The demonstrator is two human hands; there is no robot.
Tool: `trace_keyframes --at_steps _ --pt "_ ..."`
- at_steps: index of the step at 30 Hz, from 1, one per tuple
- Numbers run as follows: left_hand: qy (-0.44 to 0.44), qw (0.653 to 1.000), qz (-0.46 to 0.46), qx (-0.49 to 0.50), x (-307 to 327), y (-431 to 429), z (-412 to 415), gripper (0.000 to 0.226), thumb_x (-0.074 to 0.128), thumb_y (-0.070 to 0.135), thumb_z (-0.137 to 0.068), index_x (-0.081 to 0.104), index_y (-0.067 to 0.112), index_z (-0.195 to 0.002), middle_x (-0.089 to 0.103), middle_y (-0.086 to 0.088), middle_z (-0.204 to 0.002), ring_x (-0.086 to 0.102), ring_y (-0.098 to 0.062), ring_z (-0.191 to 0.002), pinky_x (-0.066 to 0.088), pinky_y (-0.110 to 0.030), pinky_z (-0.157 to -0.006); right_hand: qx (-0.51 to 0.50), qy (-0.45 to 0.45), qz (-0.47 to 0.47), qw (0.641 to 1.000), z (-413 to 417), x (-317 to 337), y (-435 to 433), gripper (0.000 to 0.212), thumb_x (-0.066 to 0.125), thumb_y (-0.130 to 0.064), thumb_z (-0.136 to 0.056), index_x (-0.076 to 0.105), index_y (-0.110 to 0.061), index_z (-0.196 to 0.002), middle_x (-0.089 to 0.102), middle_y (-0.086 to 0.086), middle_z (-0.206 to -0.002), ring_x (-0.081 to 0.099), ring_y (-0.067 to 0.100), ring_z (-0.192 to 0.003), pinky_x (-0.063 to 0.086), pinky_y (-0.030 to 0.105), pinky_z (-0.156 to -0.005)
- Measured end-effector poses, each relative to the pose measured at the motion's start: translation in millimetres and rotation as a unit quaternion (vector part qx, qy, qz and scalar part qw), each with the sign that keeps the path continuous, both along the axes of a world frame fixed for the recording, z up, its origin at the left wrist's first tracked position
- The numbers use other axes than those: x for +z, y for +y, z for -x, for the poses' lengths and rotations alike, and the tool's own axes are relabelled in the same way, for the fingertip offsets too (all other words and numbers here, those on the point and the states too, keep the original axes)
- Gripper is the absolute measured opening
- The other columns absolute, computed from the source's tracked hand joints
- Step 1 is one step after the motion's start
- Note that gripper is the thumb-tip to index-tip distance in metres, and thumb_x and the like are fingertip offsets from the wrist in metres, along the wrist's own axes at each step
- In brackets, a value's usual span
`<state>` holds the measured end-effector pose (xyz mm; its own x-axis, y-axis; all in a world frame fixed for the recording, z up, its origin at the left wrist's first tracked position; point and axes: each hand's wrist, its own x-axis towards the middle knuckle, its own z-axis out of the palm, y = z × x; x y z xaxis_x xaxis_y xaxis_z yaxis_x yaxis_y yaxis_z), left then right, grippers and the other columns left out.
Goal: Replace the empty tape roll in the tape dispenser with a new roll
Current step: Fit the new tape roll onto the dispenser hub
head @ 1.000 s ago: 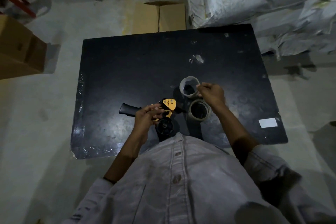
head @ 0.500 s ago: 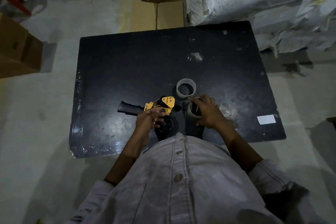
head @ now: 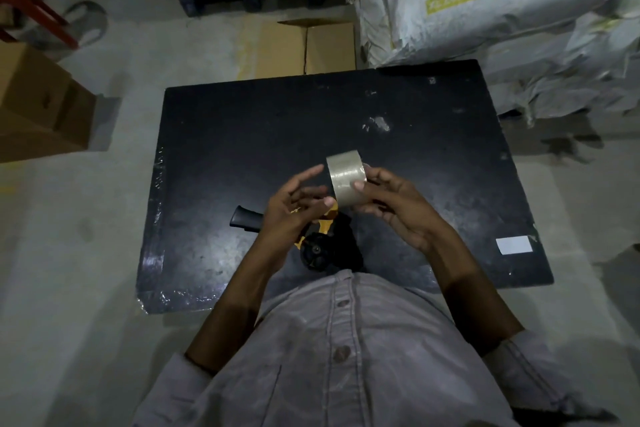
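My right hand (head: 398, 208) holds a new roll of clear tape (head: 346, 180) on edge above the black table (head: 242, 135), fingers wrapped around its right side. My left hand (head: 291, 208) hovers just left of the roll with fingers spread, touching or nearly touching it. Below the hands, the yellow and black tape dispenser (head: 318, 246) lies on the table, its black handle (head: 246, 218) pointing left and its round black hub bare. The empty cardboard core is hidden behind the hands.
A white label (head: 514, 245) lies near the table's right front corner. Cardboard boxes (head: 38, 104) stand on the floor at left, a flattened box (head: 304, 45) behind the table, and large white sacks (head: 485, 0) at the back right.
My right hand lifted the tape roll off the table and turned it on edge. My left hand let go of the dispenser and rose beside the roll.
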<state>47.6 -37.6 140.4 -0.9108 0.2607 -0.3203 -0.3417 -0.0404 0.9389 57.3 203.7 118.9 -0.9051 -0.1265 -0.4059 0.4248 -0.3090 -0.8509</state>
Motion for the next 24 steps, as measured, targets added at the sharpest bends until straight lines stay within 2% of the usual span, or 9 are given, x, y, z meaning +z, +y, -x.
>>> trace_keyframes --at_steps 2,4,8,11,13,15,17,20,24 --pt "0.035 0.999 -0.001 -0.005 8.1 3.9 -0.3 0.066 0.084 0.013 -0.098 0.063 0.035 -0.155 0.083 -0.006 -0.124 0.078 -0.019 -0.113 0.063 -0.028 -0.088 0.017 -0.001 0.003 1.0 -0.3 4.5 -3.7 0.05 0.087 -0.028 -0.087 0.076 -0.001 -0.127 0.08 -0.001 -0.133 0.072 0.031 -0.133 0.063 0.041 -0.107" --pt "0.047 0.999 -0.007 0.014 12.4 7.1 -0.9 0.064 0.082 0.01 -0.1 0.061 0.031 -0.157 0.084 -0.006 -0.115 0.08 -0.019 -0.109 0.064 -0.029 -0.087 0.029 0.022 -0.032 0.999 -2.7 3.9 -5.6 0.058 0.09 -0.025 -0.083 0.075 0.002 -0.132 0.077 0.016 -0.137 0.071 0.036 -0.133 0.058 0.048 -0.114" --pt "0.058 0.997 0.002 0.045 9.4 6.7 -3.2 0.065 0.081 0.008 -0.1 0.06 0.029 -0.158 0.085 -0.001 -0.105 0.081 -0.019 -0.106 0.066 -0.034 -0.088 0.027 0.052 -0.074 0.996 -6.9 3.4 -8.0 0.04 0.089 -0.013 -0.09 0.078 0.002 -0.125 0.08 0.02 -0.124 0.079 0.02 -0.105 0.063 0.037 -0.098" --pt "0.087 0.994 0.043 0.042 0.9 3.6 -6.0 0.064 0.082 0.013 -0.102 0.06 0.032 -0.16 0.081 -0.005 -0.126 0.078 -0.025 -0.119 0.068 -0.038 -0.095 0.012 0.079 -0.106 0.991 -9.0 5.0 -11.9 0.018 0.087 -0.007 -0.093 0.083 -0.002 -0.11 0.083 0.003 -0.101 0.078 0.014 -0.093 0.063 0.026 -0.087" --pt "0.101 0.992 0.073 0.033 -3.2 2.5 -8.1 0.058 0.082 0.02 -0.104 0.065 0.036 -0.157 0.073 -0.007 -0.139 0.076 -0.025 -0.123 0.069 -0.037 -0.089 0.007 0.115 -0.15 0.982 -9.6 4.4 -15.3 0.013 0.092 -0.009 -0.088 0.086 -0.013 -0.099 0.082 -0.013 -0.098 0.077 0.016 -0.103 0.062 0.029 -0.091" --pt "0.126 0.983 0.126 0.037 -5.9 1.1 -9.3 0.053 0.083 0.025 -0.103 0.069 0.04 -0.152 0.068 -0.006 -0.137 0.074 -0.018 -0.119 0.065 -0.025 -0.082 -0.003 0.121 -0.188 0.975 -8.7 3.6 -19.5 0.018 0.097 -0.012 -0.084 0.086 -0.024 -0.092 0.078 -0.025 -0.099 0.073 0.016 -0.114 0.062 0.034 -0.098" --pt "0.157 0.972 0.167 0.055 -8.4 -0.3 -10.4 0.049 0.084 0.025 -0.102 0.073 0.037 -0.148 0.067 -0.005 -0.134 0.072 -0.011 -0.115 0.06 -0.017 -0.08 -0.021 0.118 -0.203 0.972 -6.7 -0.7 -22.7 0.022 0.1 -0.012 -0.08 0.086 -0.027 -0.089 0.077 -0.018 -0.102 0.073 0.008 -0.111 0.063 0.028 -0.095" --pt "0.185 0.957 0.206 0.089 -11.5 -2.0 -10.8 0.042 0.086 0.022 -0.099 0.079 0.029 -0.14 0.069 -0.003 -0.134 0.07 -0.009 -0.11 0.055 -0.01 -0.078 -0.049 0.113 -0.264 0.957 -2.2 -6.9 -27.2 0.026 0.105 -0.02 -0.073 0.087 -0.025 -0.091 0.067 0.003 -0.124 0.069 0.012 -0.119 0.056 0.012 -0.09" --pt "0.182 0.954 0.21 0.109 -15.9 -3.6 -10.9 0.037 0.09 0.018 -0.096 0.082 0.028 -0.13 0.073 -0.001 -0.132 0.074 -0.012 -0.109 0.064 -0.025 -0.085 -0.05 0.115 -0.302 0.945 -1.9 -8.6 -32.2 0.03 0.107 -0.027 -0.069 0.084 -0.04 -0.084 0.061 0.003 -0.126 0.066 0.01 -0.12 0.054 0.007 -0.085"
